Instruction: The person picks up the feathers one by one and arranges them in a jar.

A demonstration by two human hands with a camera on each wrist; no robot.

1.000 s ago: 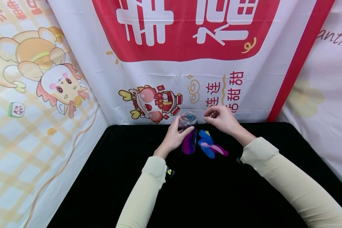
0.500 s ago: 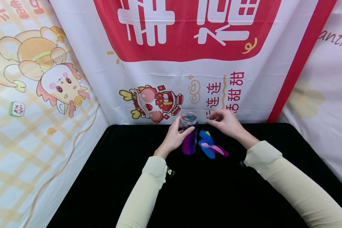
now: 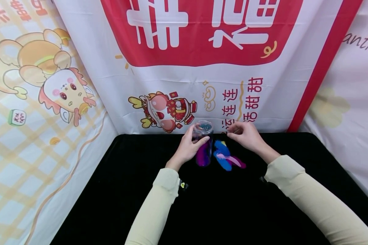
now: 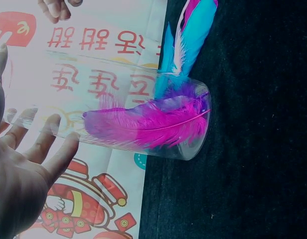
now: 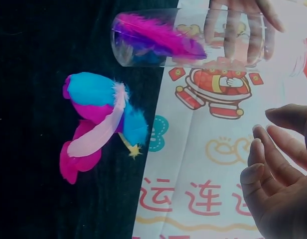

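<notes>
My left hand [image 3: 187, 146] grips a clear jar [image 3: 211, 144] standing upright on the black table, its thumb across the near side. The jar's top is uncovered. Magenta and purple feathers [image 4: 148, 124] lie in its lower part, with some blue among them. Beside the jar, to its right, a small pile of feathers [image 3: 223, 156] rests on the table: blue, magenta and a pale pink feather [image 5: 101, 134], with a yellow star-tipped piece [image 5: 135, 151] poking out. Above and behind the pile hovers my right hand [image 3: 246, 136], fingers loosely bent, thumb apart from them, nothing between them.
The black table [image 3: 202, 211] ends at the back against a hanging white and red printed cloth [image 3: 178, 76]. More printed cloths hang at the left [image 3: 27, 149] and right [image 3: 346, 132]. A small dark object with a yellow flower [image 3: 183, 185] sits by my left cuff.
My right hand has drawn back from the jar's mouth, slightly to the right and down. The left hand, the jar and the feather pile stay in place.
</notes>
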